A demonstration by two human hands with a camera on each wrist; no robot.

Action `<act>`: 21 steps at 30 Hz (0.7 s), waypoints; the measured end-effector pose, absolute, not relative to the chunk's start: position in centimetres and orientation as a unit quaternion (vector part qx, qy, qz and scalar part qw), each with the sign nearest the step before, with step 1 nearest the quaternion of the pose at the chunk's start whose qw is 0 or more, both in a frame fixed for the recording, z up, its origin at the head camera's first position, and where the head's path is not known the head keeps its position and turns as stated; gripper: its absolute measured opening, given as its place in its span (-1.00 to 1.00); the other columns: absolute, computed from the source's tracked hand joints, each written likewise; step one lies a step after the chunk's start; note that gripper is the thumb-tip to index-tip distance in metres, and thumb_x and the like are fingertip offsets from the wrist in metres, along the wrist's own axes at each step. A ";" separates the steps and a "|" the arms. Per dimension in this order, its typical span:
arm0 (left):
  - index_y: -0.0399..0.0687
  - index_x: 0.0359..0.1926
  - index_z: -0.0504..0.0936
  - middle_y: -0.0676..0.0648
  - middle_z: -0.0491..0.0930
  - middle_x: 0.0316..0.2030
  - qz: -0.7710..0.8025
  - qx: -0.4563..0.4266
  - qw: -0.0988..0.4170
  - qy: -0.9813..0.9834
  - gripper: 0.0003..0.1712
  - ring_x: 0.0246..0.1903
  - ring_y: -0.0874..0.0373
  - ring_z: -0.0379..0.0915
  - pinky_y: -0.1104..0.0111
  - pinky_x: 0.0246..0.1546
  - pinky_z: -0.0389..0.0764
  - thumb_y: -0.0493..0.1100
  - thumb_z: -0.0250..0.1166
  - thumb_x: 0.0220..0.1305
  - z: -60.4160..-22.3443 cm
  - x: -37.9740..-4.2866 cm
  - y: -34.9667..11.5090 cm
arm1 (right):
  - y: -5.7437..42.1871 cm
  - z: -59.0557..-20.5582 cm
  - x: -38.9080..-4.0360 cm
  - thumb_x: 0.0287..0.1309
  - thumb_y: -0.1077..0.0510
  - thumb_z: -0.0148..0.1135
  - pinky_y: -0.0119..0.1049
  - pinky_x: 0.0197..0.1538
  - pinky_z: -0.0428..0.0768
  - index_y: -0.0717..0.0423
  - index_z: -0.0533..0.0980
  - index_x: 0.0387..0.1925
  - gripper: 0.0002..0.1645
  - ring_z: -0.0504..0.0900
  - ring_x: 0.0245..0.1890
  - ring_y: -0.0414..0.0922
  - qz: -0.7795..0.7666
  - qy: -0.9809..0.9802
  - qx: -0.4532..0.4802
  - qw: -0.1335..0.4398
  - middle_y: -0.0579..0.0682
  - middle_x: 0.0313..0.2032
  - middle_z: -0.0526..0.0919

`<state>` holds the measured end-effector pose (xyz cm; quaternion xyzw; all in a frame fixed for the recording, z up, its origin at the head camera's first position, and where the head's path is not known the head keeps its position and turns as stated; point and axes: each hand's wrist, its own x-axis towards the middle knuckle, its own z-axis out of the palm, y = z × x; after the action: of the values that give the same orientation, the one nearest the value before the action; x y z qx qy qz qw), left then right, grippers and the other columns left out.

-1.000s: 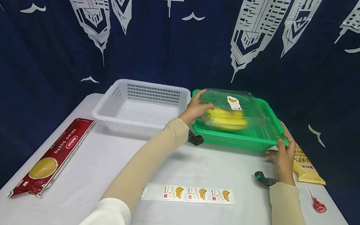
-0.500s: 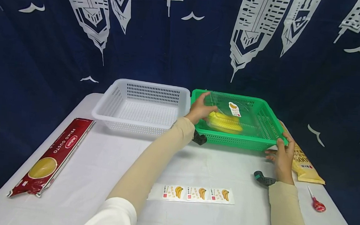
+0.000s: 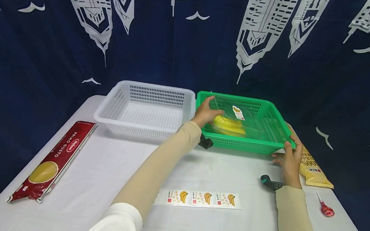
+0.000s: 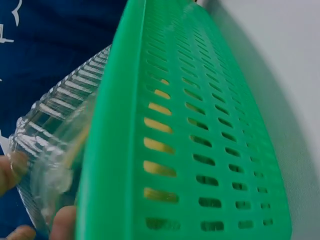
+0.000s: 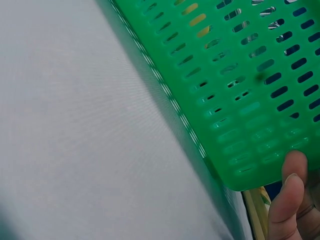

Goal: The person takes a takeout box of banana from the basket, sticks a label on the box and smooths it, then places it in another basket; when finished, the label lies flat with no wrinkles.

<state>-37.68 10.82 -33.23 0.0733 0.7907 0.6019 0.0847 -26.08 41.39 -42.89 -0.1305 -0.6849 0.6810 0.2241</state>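
Note:
In the head view, a clear plastic box [image 3: 238,113] with a banana label on its lid holds yellow bananas [image 3: 230,126]. My left hand [image 3: 206,113] grips its left end, with the box tilted inside the green basket [image 3: 241,144]. Through the slots in the left wrist view, yellow fruit shows behind the basket wall [image 4: 107,150]; fingertips touch the clear box [image 4: 55,110] beyond the rim. My right hand [image 3: 292,163] holds the basket's front right corner. The right wrist view shows its thumb and fingers [image 5: 295,165] at that corner.
Left of the green basket stands a white basket [image 3: 144,129]. A red spaghetti pack [image 3: 55,160] lies at the left, a strip of banana stickers [image 3: 203,199] in front. A yellow bag [image 3: 315,171] and a red lollipop [image 3: 327,210] are at the right.
The box of bananas has come down lower into the green basket, with my left hand moving slightly right and down. My right hand stays at the basket corner.

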 end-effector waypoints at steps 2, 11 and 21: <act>0.22 0.76 0.05 -0.20 0.29 0.61 0.595 0.064 0.089 0.796 -0.03 -0.64 0.13 0.35 0.23 -0.40 0.59 0.01 0.38 0.55 -33.2 -37.9 11.0 | 41.4 -42.9 -26.1 0.72 -0.09 -0.11 -0.49 -0.51 0.59 -0.33 0.19 0.51 -0.53 0.62 -0.50 -0.26 0.679 -0.686 -0.131 0.226 -0.13 0.03 0.34; 0.09 0.77 -0.03 -0.20 0.19 0.65 0.594 0.052 0.067 0.800 -0.06 0.54 -0.20 0.27 -0.04 0.47 0.44 0.04 0.28 0.62 -32.9 -37.3 11.6 | 41.2 -42.6 -26.2 0.73 -0.09 -0.12 -0.50 -0.52 0.58 -0.35 0.21 0.50 -0.55 0.60 -0.50 -0.25 0.683 -0.680 -0.143 0.225 -0.14 0.05 0.36; 0.02 0.77 -0.07 -0.29 0.14 0.65 0.593 0.070 0.094 0.797 0.01 0.54 -0.20 0.25 -0.04 0.43 0.46 -0.12 0.33 0.55 -34.0 -36.7 12.7 | 41.1 -42.3 -26.0 0.73 -0.06 -0.14 -0.48 -0.53 0.57 -0.33 0.18 0.53 -0.52 0.60 -0.52 -0.24 0.687 -0.675 -0.158 0.219 -0.15 0.05 0.35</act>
<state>-36.71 12.66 -33.98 0.0704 0.7968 0.5927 0.0941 -26.02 41.07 -42.26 -0.1578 -0.6746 0.6872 0.2186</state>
